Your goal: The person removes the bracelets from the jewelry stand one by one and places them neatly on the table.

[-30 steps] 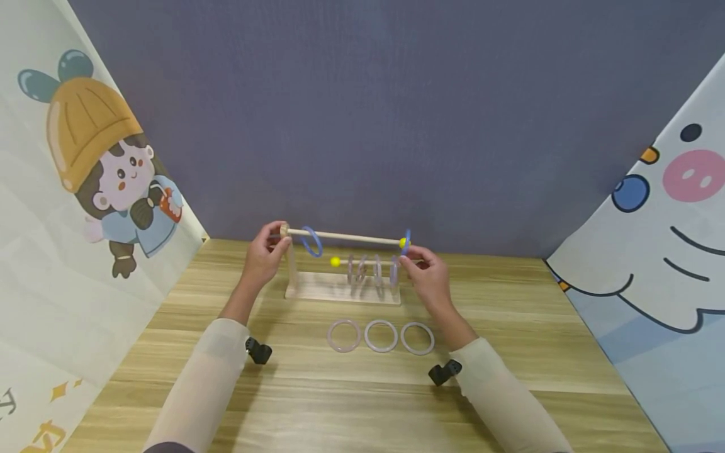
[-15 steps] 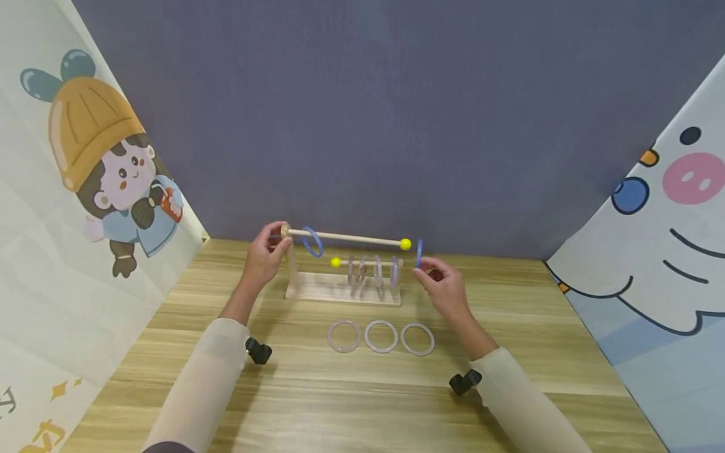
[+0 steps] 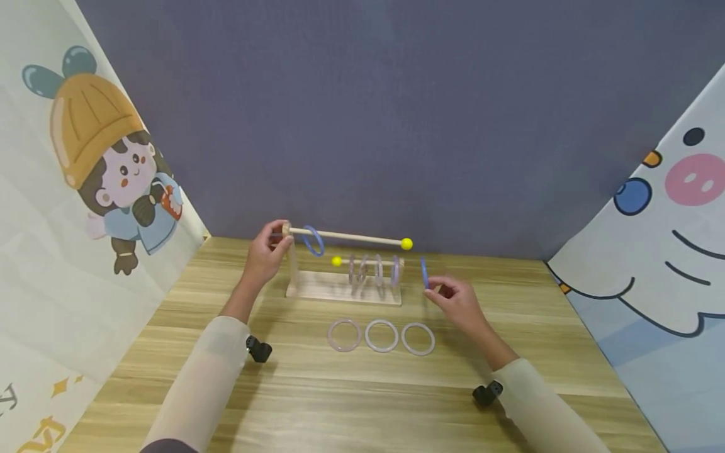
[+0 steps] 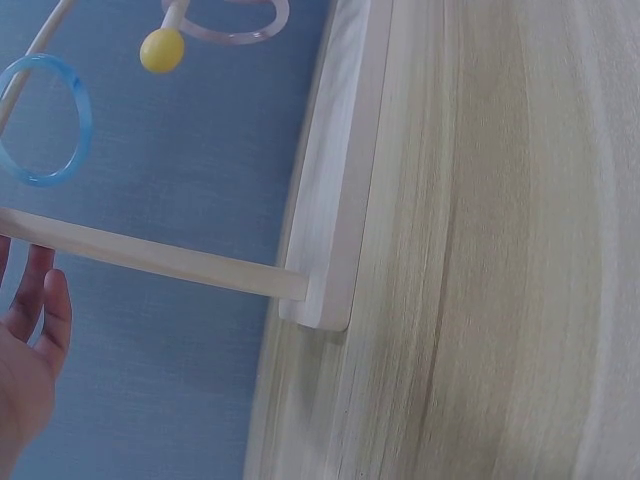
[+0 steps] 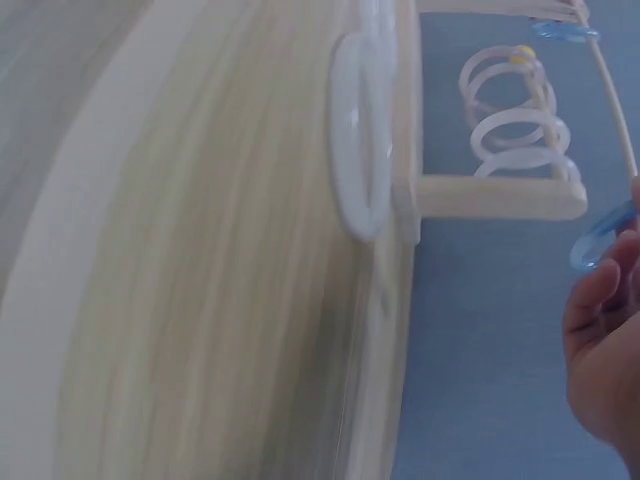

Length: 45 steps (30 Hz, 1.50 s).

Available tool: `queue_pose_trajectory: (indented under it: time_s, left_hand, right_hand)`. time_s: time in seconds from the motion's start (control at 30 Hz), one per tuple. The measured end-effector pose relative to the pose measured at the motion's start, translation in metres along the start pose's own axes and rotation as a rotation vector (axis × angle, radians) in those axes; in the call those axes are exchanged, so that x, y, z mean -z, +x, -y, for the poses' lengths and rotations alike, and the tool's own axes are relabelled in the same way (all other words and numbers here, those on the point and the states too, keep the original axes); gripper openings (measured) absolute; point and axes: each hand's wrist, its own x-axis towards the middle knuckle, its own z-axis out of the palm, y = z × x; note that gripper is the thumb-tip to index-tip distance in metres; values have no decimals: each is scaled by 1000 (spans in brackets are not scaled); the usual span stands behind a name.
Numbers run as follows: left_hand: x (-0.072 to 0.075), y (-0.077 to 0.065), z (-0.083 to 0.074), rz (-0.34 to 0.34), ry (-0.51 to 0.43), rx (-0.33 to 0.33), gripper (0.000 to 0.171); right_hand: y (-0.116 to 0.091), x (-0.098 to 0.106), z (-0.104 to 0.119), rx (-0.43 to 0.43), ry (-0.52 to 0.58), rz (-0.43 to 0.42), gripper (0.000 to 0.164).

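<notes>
A wooden ring rack (image 3: pixel 317 286) has two rods tipped with yellow balls. My left hand (image 3: pixel 265 257) grips the top of its left post (image 4: pixel 170 260), fingers and thumb on either side. One blue ring (image 3: pixel 322 245) hangs on the upper rod (image 3: pixel 362 237) near that hand. To the right of the rack, my right hand (image 3: pixel 460 305) pinches another blue ring (image 3: pixel 425 274) between thumb and fingers, apart from the rod's yellow ball (image 3: pixel 406 244). Several pale rings (image 5: pixel 520 115) hang on the lower rod, close to the right post (image 5: pixel 500 197).
Three pale rings lie flat in a row before the rack: a pinkish ring (image 3: pixel 330 336), a white ring (image 3: pixel 367 336) and another pale ring (image 3: pixel 433 343). A dark partition (image 3: pixel 368 126) stands behind the wood-grain table (image 3: pixel 340 402), with printed panels left and right.
My right hand has drawn the blue ring off the upper rod's ball end, then moved right and down with it. The left hand stays on the post.
</notes>
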Motion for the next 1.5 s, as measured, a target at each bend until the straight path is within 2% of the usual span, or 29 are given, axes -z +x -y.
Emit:
queue_pose_trajectory:
  time_s: [0.17, 0.27, 0.4, 0.63, 0.77, 0.9, 1.23, 1.43, 1.5]
  left_hand:
    - [1, -3, -10, 11, 6, -3, 41]
    - [1, -2, -10, 8, 3, -3, 41]
    - [1, -1, -7, 3, -1, 0, 41]
    - [0, -1, -4, 2, -5, 1, 41]
    - [0, -1, -2, 1, -5, 0, 40]
    - [-1, 0, -2, -1, -6, 0, 40]
    - [-1, -1, -3, -3, 2, 0, 40]
    - [0, -1, -4, 3, 13, 3, 41]
    - [0, -1, -3, 3, 6, 9, 41]
  right_hand:
    - [-5, 9, -27, 56, -88, 89, 14]
    - [-8, 16, -45, 79, -129, 171, 16]
    - [-10, 26, -55, 131, -155, 298, 15]
    - [-14, 39, -61, 206, -217, 469, 14]
    - [-18, 42, -64, 224, -278, 531, 16]
    - [-19, 46, -66, 249, -294, 576, 16]
    - [-25, 59, -68, 231, -319, 742, 15]
    - [-30, 64, -68, 226, -358, 815, 16]
    - [-32, 65, -66, 200, -370, 833, 16]
